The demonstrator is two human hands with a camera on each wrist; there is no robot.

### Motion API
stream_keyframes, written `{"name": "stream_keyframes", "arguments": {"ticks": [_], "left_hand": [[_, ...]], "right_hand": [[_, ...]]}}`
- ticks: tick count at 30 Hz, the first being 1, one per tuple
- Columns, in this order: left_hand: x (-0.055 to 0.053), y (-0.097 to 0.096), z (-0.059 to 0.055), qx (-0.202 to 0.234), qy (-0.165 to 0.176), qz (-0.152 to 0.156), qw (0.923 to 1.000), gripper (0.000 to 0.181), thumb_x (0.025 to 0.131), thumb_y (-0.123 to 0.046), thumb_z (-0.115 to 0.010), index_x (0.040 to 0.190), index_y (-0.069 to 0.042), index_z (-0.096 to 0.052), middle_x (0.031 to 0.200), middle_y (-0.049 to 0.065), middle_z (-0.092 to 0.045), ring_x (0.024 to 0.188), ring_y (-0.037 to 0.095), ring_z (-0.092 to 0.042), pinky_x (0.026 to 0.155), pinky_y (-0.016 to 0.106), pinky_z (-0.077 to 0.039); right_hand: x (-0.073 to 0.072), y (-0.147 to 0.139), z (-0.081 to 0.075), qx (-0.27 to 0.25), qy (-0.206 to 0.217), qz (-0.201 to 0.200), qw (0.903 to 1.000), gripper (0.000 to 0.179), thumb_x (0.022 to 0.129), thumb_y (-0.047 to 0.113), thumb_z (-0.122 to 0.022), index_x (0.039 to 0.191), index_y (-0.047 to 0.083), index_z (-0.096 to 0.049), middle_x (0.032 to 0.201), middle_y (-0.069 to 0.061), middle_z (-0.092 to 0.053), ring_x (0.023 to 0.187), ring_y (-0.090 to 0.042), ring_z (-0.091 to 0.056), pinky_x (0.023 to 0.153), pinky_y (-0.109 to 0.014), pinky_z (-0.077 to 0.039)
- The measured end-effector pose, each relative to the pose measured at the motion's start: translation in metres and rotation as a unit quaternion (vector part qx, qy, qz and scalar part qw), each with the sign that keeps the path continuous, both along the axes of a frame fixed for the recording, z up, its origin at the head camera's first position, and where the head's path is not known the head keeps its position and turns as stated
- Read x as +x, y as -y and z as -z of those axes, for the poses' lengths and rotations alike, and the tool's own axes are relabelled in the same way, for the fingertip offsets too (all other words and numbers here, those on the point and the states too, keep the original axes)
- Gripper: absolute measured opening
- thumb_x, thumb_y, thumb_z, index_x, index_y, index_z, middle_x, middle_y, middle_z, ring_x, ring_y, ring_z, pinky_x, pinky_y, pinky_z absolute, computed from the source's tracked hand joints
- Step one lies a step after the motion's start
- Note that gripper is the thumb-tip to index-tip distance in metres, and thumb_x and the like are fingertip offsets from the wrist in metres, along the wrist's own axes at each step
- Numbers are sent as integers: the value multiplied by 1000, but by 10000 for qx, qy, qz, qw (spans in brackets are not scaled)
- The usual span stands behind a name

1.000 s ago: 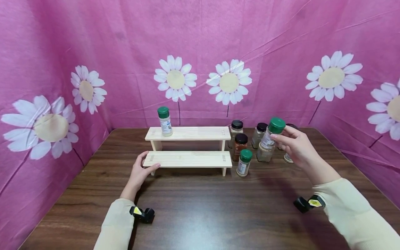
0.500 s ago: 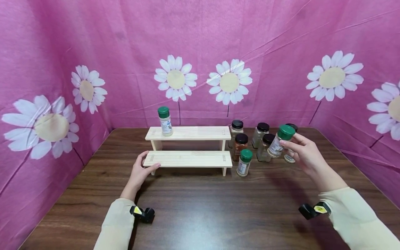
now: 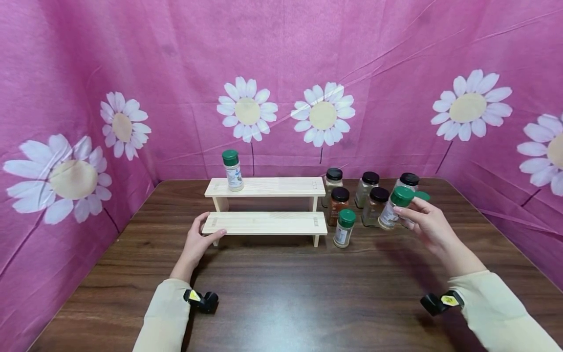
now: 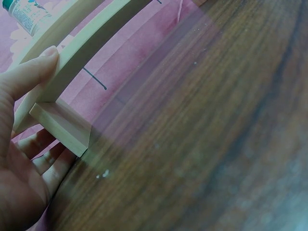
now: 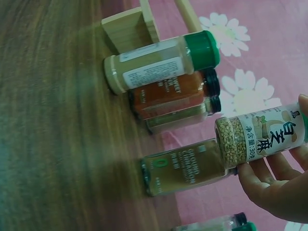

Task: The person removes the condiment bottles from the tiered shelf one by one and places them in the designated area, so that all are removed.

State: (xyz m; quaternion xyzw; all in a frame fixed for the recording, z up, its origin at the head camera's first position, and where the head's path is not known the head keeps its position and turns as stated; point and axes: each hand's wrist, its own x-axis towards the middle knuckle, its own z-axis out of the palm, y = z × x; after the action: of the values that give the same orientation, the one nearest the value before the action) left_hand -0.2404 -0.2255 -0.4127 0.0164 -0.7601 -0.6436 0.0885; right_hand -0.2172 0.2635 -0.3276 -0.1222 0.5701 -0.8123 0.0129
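Observation:
My right hand (image 3: 433,230) grips a green-capped jar of sesame seeds (image 3: 389,215), held above the table beside a black-capped cinnamon jar (image 3: 374,210). The pale seeds and printed label of the sesame jar (image 5: 260,137) show in the right wrist view. My left hand (image 3: 199,239) holds the left end of a two-step wooden rack (image 3: 266,224), its thumb on top of the lower step and its other fingers at the end leg. On the upper step stands another green-capped jar (image 3: 233,171), upright at the left.
Right of the rack stand a green-capped jar (image 3: 343,230), a red-brown spice jar (image 3: 337,208) and several black-capped jars. Another green cap (image 3: 422,195) shows partly behind my right hand. A pink flowered cloth (image 3: 281,58) hangs behind the wooden table (image 3: 281,293).
My right hand has moved right and down with the sesame jar, off from in front of the cinnamon jar. My left hand stays on the rack.

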Motion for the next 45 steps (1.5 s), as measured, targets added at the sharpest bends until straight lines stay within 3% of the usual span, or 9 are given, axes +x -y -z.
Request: {"name": "stream_keyframes", "arguments": {"ticks": [12,45], "left_hand": [[0,0,0,-27,48,-23,10000,73,70,-7,-70,129,-5,-28,118,14,-43,97,18,-42,84,27,-31],[-1,0,1,-18,-27,-27,10000,71,70,-6,-70,128,-5,-30,115,13,-44,91,12,-45,79,21,-34]], "right_hand": [[-9,-8,34,186,124,8,9998,27,80,-1,-59,100,16,-64,95,2,-60,89,-7,-52,73,-24,-44],[-3,1,53,576,947,272,9935,27,78,-3,-60,87,23,-66,89,7,-59,85,-3,-52,72,-22,-43]]}}
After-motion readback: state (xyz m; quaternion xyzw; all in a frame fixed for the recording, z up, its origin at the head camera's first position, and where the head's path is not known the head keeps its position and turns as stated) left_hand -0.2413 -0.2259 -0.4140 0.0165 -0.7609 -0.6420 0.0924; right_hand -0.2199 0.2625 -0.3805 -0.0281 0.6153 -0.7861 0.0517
